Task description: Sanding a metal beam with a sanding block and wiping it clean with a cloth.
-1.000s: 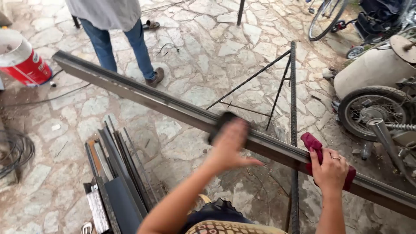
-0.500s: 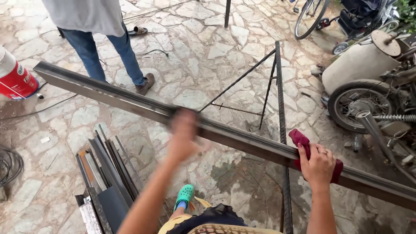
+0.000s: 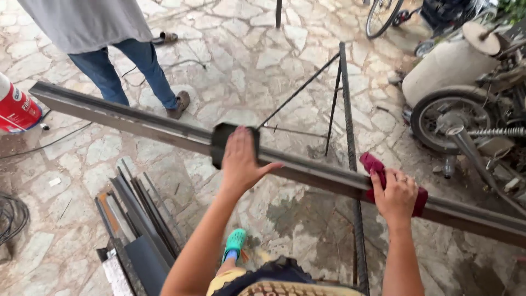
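A long dark steel beam (image 3: 137, 121) runs slantwise across the view, from near a red and white bucket (image 3: 16, 107) at the far left down to the lower right edge, resting on a thin rebar stand (image 3: 345, 126) that crosses under it. The left hand (image 3: 241, 159) presses a dark pad (image 3: 222, 143) flat against the top of the beam; its fingers (image 3: 241, 143) lie together and nearly straight over the pad, while the thumb (image 3: 271, 167) sticks out to the right along the beam's upper edge. Part of the pad shows beyond the fingertips and to their left. Further down the beam, the right hand (image 3: 397, 194) grips a dark red cloth (image 3: 375, 164) against the metal, its fingers (image 3: 383, 183) curled over the cloth and closed on it, with a ring on one finger; folds of the cloth stick out above the fingertips and beside the wrist. Below the left forearm a foot in a green clog (image 3: 235, 244) stands on the stone paving (image 3: 241, 71). Left of that arm, a bundle of flat metal strips (image 3: 137, 219) lies on the ground. Beyond the fingertips of the left hand, another person in blue jeans (image 3: 126, 71) stands just behind the beam. Well to the right of the right hand a motorcycle wheel (image 3: 449, 120) and a pale cylinder (image 3: 449, 66) sit by the wall.
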